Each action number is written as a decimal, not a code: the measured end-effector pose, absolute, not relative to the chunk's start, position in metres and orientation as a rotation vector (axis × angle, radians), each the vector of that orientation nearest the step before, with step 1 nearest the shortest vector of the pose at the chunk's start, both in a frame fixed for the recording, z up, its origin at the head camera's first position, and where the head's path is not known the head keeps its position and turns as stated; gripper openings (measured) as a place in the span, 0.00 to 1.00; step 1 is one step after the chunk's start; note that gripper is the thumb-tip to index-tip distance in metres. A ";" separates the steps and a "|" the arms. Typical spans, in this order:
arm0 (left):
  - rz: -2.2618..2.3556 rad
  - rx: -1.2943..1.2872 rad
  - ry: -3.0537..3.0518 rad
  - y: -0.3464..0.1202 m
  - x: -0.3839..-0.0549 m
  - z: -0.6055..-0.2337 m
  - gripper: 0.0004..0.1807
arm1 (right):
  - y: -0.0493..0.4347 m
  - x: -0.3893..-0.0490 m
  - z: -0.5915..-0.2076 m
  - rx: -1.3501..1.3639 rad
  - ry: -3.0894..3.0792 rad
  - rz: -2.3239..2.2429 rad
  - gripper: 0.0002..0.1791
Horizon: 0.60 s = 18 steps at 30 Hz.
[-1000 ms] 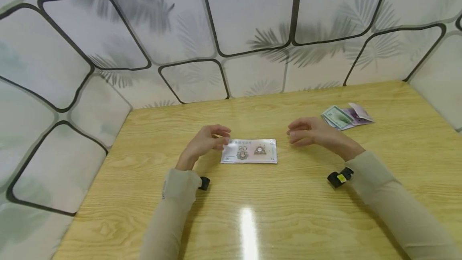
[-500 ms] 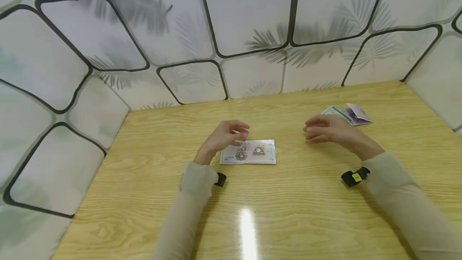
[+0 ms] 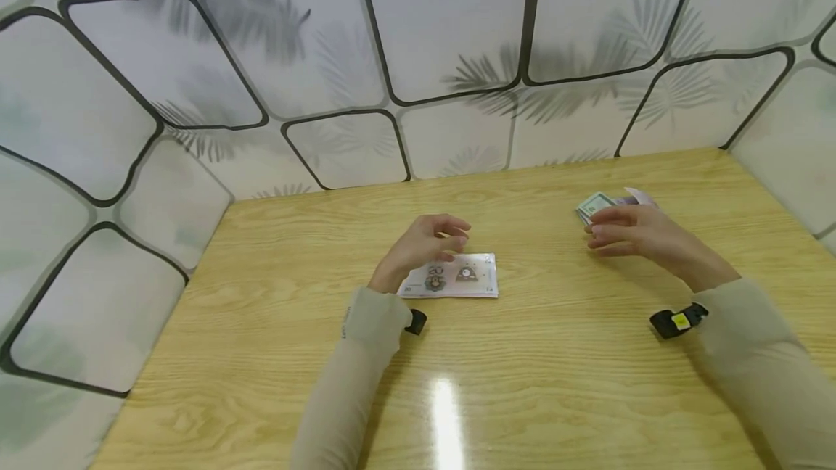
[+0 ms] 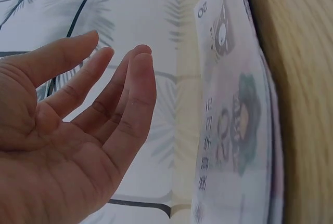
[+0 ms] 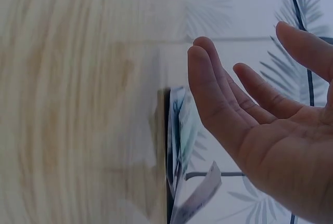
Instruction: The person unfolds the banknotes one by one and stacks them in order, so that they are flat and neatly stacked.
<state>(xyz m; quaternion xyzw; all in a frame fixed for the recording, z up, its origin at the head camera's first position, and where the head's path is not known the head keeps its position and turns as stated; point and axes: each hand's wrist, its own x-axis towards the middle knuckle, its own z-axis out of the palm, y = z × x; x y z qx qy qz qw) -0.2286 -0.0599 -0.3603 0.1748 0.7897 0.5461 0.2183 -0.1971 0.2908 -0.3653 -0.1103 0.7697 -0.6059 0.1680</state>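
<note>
A stack of pale play banknotes (image 3: 480,278) marked 20 lies flat near the middle of the table. Over its far left part hovers my left hand (image 3: 424,246), fingers loosely bent and holding nothing; the left wrist view shows the palm beside the banknote stack (image 4: 234,115) with a gap between. At the right, my right hand (image 3: 643,234) is just in front of a small pile of folded notes (image 3: 596,203), green and purple, and partly covers it. In the right wrist view the fingers are relaxed and empty beside the folded notes (image 5: 182,130).
The wooden table (image 3: 535,376) runs back to a patterned wall (image 3: 457,27) with dark outlines and leaf prints. Another wall panel (image 3: 85,289) borders the left side. Each wrist carries a small black camera (image 3: 679,320).
Both hands have moved right: the left from the stack's left end to over its far left part, the right from beside the stack to the folded notes. The banknotes have stayed put.
</note>
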 end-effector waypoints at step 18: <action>1.528 0.557 2.112 -0.030 -0.226 -0.349 0.17 | 0.321 -0.198 -0.368 -0.171 2.224 -1.682 0.33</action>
